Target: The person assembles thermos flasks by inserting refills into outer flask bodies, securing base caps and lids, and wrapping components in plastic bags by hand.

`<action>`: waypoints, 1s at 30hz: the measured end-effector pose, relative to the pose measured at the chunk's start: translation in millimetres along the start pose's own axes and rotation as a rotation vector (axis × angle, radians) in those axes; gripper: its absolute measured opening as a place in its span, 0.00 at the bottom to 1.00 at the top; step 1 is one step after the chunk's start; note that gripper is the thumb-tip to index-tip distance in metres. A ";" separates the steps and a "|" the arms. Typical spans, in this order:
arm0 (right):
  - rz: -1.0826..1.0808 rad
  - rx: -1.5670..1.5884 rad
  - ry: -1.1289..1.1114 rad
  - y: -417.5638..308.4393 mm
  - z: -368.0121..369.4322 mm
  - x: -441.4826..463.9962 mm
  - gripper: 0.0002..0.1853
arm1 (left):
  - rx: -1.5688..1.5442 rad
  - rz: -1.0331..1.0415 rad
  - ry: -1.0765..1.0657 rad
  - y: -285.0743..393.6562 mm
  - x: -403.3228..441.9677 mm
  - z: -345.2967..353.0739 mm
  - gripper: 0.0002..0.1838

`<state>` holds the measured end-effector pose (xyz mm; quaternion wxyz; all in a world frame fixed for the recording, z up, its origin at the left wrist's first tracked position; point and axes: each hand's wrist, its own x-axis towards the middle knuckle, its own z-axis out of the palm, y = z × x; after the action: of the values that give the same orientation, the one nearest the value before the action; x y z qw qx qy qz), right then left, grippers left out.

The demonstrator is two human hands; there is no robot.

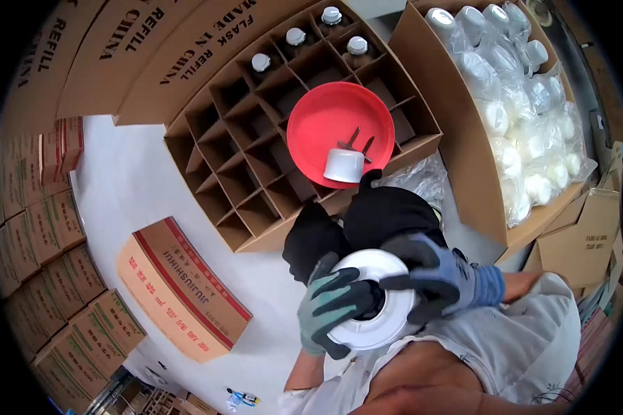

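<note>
A round white part with a dark centre opening lies over my lap, against the white shirt. My left hand, in a green and black glove, grips its left side, with fingers reaching over the dark opening. My right hand, in a blue and grey glove, is at its upper right, the fingers bent over the rim towards the centre. Just beyond my knees, a red bowl rests on the divided carton; in it are a white cup-like cap and two dark screw-like pieces.
Several white-capped bottles stand in the divided carton's far compartments. An open box of plastic-wrapped white parts is at right. A closed carton lies on the floor at left, near stacked cartons. Pliers lie at the bottom.
</note>
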<state>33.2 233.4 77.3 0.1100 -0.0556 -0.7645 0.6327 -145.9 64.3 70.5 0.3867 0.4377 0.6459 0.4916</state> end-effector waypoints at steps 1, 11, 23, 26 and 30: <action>-0.015 -0.043 -0.014 -3.2 3.1 -3.2 0.34 | 0.005 0.001 0.016 -1.6 1.0 -0.1 0.29; 0.125 0.494 0.253 59.1 -14.5 93.5 0.17 | 0.085 -0.049 0.407 23.8 48.9 -21.0 0.27; 0.144 -0.079 0.214 112.3 -32.8 166.5 0.28 | -0.215 -0.053 0.559 -57.5 154.5 -20.1 0.25; 0.395 0.494 -0.036 136.6 -56.6 163.2 0.24 | 0.225 0.264 0.378 -78.5 179.5 -30.2 0.25; 0.589 -0.115 0.273 229.8 -154.3 161.6 0.23 | -0.182 -0.236 0.370 -120.0 208.5 -46.1 0.20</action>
<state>-99.2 461.5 -105.0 0.0203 -0.3647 -0.7283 0.5798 -277.3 231.8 -50.7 0.3544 0.2250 0.7054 0.5711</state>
